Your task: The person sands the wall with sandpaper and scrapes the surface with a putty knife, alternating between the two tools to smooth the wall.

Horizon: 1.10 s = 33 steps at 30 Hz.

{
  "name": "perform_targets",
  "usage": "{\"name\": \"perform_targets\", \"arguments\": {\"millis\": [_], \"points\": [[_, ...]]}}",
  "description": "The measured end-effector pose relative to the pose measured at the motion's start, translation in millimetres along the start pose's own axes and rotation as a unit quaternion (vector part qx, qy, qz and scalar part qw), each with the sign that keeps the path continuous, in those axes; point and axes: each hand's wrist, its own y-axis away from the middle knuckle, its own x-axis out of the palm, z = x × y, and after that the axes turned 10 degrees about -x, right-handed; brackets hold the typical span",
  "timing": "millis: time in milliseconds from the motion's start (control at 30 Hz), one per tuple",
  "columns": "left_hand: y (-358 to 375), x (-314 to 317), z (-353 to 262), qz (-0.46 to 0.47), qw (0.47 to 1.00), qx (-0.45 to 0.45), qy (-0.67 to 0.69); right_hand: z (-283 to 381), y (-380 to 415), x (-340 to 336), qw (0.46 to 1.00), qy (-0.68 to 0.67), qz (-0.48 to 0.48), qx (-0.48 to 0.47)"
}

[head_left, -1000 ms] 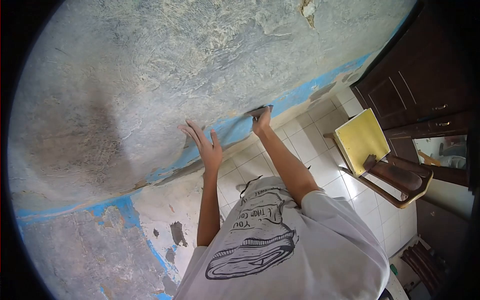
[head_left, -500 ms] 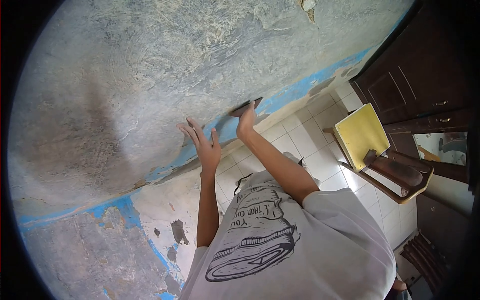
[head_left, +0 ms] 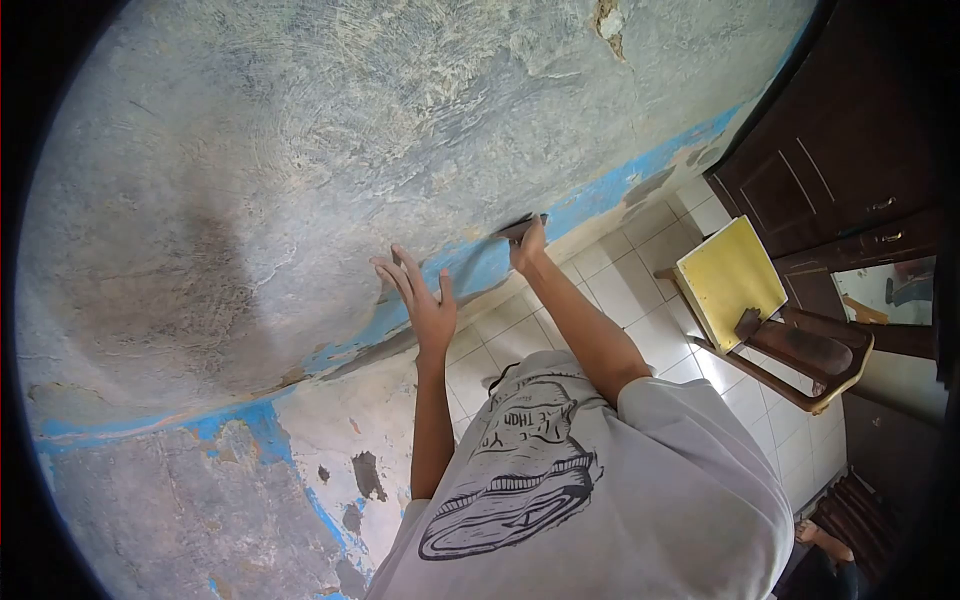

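My right hand [head_left: 528, 246] grips a thin, dark, flat piece [head_left: 516, 227] with straight edges and presses it to the wall, right where the grey surface meets a blue paint strip [head_left: 590, 205]. Its kind does not show clearly. To the left, my left hand [head_left: 428, 305] has its fingers spread, with the fingertips at the wall [head_left: 330, 180] and nothing held. The wall is rough, scratched and patchy grey. Shadows of my arms fall on it.
A chair with a yellow seat [head_left: 735, 270] and wooden frame stands on the tiled floor [head_left: 630, 280] to the right. Behind it is a dark wooden cabinet [head_left: 800, 170] with handles. At bottom right another person's arm [head_left: 830, 545] shows.
My right hand and the dark flat piece have moved slightly right and down in view, the piece now at a different angle. My left hand stays at the wall. More of the other person's arm shows.
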Motion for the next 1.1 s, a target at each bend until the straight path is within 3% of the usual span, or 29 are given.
{"name": "perform_targets", "arguments": {"millis": [167,200,333,467,567,700,833,867,967,1067,1100], "points": [[5,3,1,0.013,1.0,-0.002,0.006,-15,28,22,1.0,-0.029,0.001,-0.012],[4,2,-1,0.011,1.0,0.0,0.01,-5,32,27,0.999,0.03,-0.015,-0.015],[7,-1,-1,0.015,0.999,0.0,0.038,6,-3,0,0.999,-0.01,-0.022,0.033],[8,-5,2,0.019,0.999,-0.006,0.038,4,43,30,0.999,-0.04,0.028,-0.014],[8,-1,11,0.027,0.999,-0.017,0.032,8,58,51,0.994,0.004,-0.026,-0.104],[6,3,13,0.036,0.998,-0.026,0.036,26,44,41,0.999,-0.002,0.003,-0.051],[6,9,16,0.019,0.999,-0.012,0.042,17,83,75,0.991,0.062,0.028,-0.116],[5,12,17,0.019,0.999,-0.011,0.041,22,88,79,0.993,0.071,0.012,-0.091],[8,13,23,0.022,0.999,-0.015,0.037,-8,28,47,0.991,0.035,0.013,-0.131],[2,13,18,0.02,0.998,-0.02,0.05,51,77,72,0.999,-0.026,0.035,-0.031],[3,13,17,0.02,0.998,-0.02,0.052,51,83,78,0.997,-0.011,0.043,-0.059]]}}
